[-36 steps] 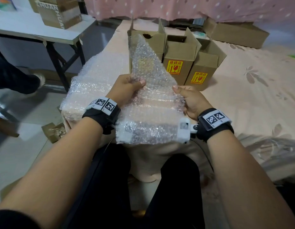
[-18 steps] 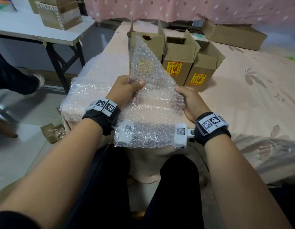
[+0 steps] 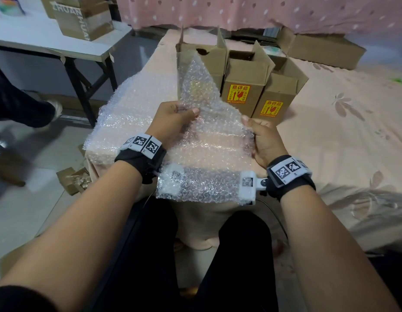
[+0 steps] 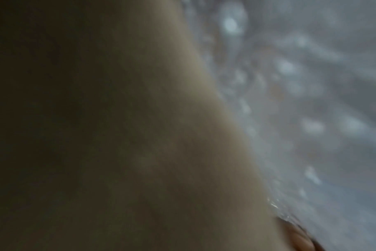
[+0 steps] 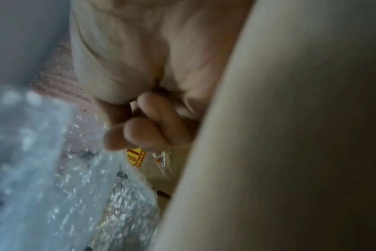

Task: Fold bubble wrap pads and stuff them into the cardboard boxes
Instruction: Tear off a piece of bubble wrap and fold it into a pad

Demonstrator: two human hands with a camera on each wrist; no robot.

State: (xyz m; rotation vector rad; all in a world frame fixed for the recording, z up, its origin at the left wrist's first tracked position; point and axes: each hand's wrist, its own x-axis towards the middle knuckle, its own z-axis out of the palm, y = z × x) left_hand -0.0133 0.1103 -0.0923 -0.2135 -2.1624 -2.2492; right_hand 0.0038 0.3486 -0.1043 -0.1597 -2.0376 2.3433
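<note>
A clear bubble wrap pad (image 3: pixel 204 143) is held up in front of me, one corner sticking up in a point. My left hand (image 3: pixel 175 120) grips its left edge with the thumb on top. At the right edge, my right hand (image 3: pixel 260 138) pinches the pad; in the right wrist view its curled fingers (image 5: pixel 144 129) show beside the bubble wrap pad (image 5: pixel 54 178). The left wrist view is blurred, showing only skin and bubble wrap pad (image 4: pixel 311 101). Three open cardboard boxes (image 3: pixel 245 86) with yellow fragile labels stand just beyond the pad on the bed.
A stack of more bubble wrap (image 3: pixel 128 118) lies on the bed's corner to the left. The pink bed sheet (image 3: pixel 341 136) spreads right. A flat cardboard box (image 3: pixel 321 49) lies far back. A white table (image 3: pixel 44 39) with a box stands left; another person's leg (image 3: pixel 22 106) is beside it.
Both hands and the pad have shifted slightly downward and nearer to me; the grip on the pad is the same.
</note>
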